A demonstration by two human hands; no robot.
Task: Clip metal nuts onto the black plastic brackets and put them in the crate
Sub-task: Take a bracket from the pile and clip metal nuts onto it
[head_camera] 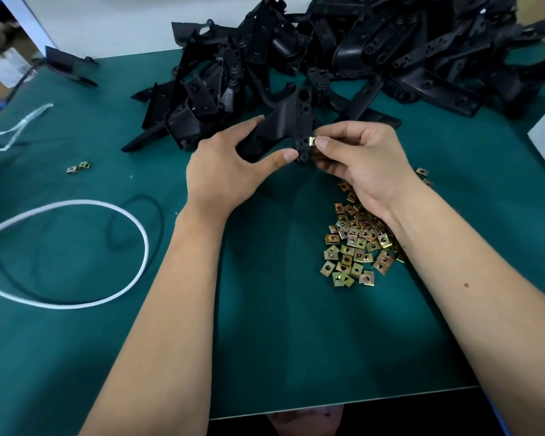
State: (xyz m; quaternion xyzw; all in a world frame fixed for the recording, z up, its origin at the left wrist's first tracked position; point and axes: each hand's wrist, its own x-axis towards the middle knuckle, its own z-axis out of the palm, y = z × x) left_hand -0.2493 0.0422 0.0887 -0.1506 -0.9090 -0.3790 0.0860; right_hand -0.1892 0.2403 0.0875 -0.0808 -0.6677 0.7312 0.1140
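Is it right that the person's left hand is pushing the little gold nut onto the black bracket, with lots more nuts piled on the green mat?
Not quite: in the head view the right hand pinches the nut; the left hand holds the bracket. The pile of nuts does lie on the green mat.

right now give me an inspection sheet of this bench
surface: green mat, dark shadow across the middle
job's things: held bracket; clip nut at its edge; bracket heap behind; loose nuts under the right wrist; crate not seen
clutter: two stray nuts at left; lone bracket far left
hands: left hand grips the held bracket; right hand pinches the clip nut in its fingers
cables: white cable looped, black cable beside it, white strap
surroundings: white wall, blurred boxes at left
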